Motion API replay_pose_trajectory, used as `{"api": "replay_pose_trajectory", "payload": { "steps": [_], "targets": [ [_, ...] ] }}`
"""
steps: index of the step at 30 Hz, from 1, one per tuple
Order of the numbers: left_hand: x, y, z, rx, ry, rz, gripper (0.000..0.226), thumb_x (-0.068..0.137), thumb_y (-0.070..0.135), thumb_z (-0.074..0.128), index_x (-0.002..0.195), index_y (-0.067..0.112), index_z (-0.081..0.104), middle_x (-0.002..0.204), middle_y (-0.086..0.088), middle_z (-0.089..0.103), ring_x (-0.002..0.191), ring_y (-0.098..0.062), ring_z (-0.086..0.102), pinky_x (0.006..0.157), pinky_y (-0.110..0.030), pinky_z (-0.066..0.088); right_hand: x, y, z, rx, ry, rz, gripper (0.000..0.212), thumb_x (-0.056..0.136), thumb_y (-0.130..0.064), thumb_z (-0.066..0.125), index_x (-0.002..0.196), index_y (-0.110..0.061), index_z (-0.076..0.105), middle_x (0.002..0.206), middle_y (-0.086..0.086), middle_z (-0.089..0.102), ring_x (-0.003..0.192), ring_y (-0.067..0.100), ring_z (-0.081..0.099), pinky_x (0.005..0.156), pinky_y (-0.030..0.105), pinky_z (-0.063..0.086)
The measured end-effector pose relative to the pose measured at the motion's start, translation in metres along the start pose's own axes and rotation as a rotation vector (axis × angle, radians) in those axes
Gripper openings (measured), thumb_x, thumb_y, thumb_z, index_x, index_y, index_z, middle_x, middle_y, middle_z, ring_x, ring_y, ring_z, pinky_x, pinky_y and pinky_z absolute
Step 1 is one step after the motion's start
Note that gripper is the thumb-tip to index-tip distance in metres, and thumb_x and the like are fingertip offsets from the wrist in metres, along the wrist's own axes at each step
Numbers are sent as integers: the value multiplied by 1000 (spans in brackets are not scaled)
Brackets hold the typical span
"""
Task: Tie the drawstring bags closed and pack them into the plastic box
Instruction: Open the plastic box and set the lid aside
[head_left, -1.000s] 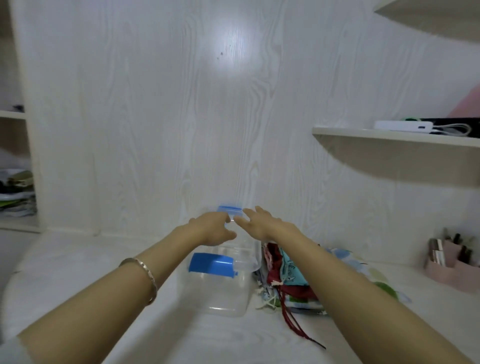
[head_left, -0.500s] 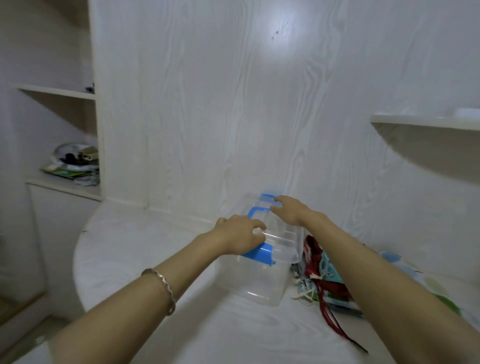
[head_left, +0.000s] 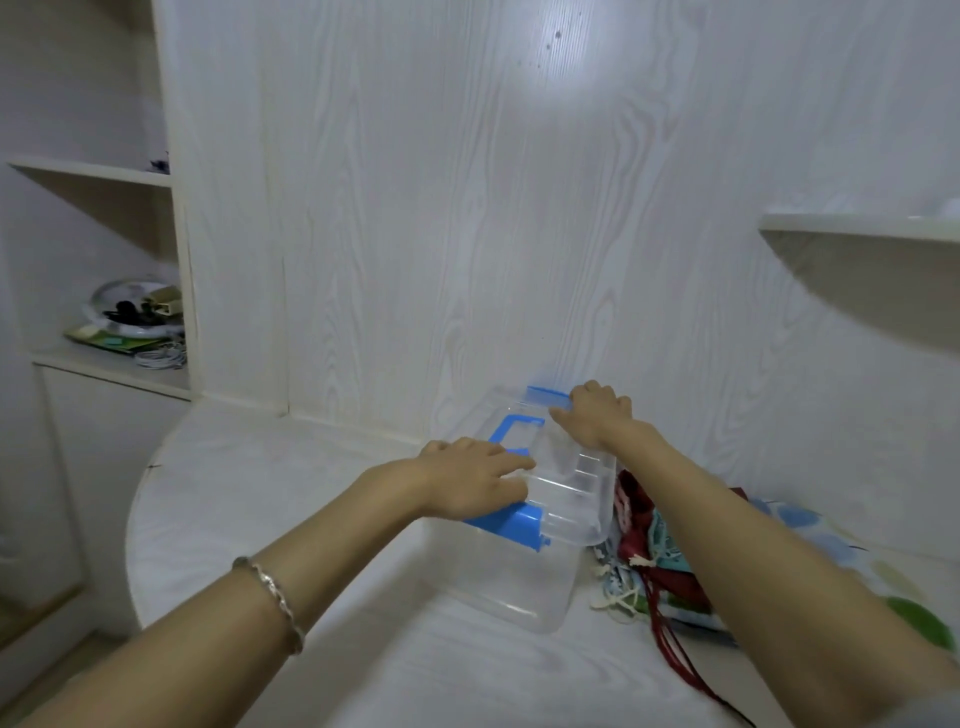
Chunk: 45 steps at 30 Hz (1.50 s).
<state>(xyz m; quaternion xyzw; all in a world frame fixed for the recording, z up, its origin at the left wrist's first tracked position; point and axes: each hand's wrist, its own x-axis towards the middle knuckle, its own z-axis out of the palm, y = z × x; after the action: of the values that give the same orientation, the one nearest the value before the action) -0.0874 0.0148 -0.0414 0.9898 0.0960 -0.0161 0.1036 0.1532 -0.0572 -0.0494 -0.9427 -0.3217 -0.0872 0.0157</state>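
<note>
A clear plastic box (head_left: 524, 587) is steadied on the white bench (head_left: 260, 493). Its lid (head_left: 571, 493) is pressed by the flat fingers of the left hand (head_left: 472, 483) just above the near blue clasp (head_left: 511, 525). The far blue clasp (head_left: 545, 397) is hooked by the curled fingers of the right hand (head_left: 597, 418), apparently so the lid can be unlatched. The drawstring bags (head_left: 654, 551), cords loose, are heaped just beside the box under the right forearm, none yet packed.

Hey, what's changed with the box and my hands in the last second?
The left hand drew back from the far blue latch to press the lid by the near latch. The right hand still holds the far blue latch; the drawstring bags stayed beside the plastic box.
</note>
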Motion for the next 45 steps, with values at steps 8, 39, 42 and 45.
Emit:
{"api": "replay_pose_trajectory", "payload": {
  "steps": [8, 39, 42, 45],
  "targets": [
    [-19, 2, 7, 141, 33, 43, 77, 85, 63, 52, 149, 43, 13, 157, 8, 19, 144, -16, 13, 115, -42, 13, 9, -9, -1, -75, -34, -86, 58, 102, -48, 20, 147, -15, 35, 148, 7, 39, 133, 30, 35, 108, 43, 25],
    [-17, -45, -25, -1336, 1193, -170, 25, 92, 27, 61, 112, 15, 69, 106, 8, 70, 92, 0, 66, 86, -18, 49, -19, 32, 4, 849, 209, 168, 45, 100, -31, 41, 136, -4, 43, 136, 15, 49, 113, 30, 53, 82, 31, 38],
    [-12, -65, -5, -1694, 1354, -432, 18, 96, 27, 53, 104, 16, 63, 103, 1, 65, 85, -12, 65, 84, -33, 51, -29, 27, 13, 850, 145, 170, 50, 102, -32, 39, 142, -3, 36, 140, 16, 45, 117, 30, 50, 85, 29, 35],
    [-3, -92, 24, -1748, 1386, -658, 43, 94, 33, 50, 134, 20, 46, 125, -4, 59, 106, -26, 62, 95, -40, 50, -36, 23, 17, 886, 126, 167, 51, 103, -36, 34, 142, -3, 35, 137, 17, 47, 105, 27, 50, 83, 30, 35]
  ]
}}
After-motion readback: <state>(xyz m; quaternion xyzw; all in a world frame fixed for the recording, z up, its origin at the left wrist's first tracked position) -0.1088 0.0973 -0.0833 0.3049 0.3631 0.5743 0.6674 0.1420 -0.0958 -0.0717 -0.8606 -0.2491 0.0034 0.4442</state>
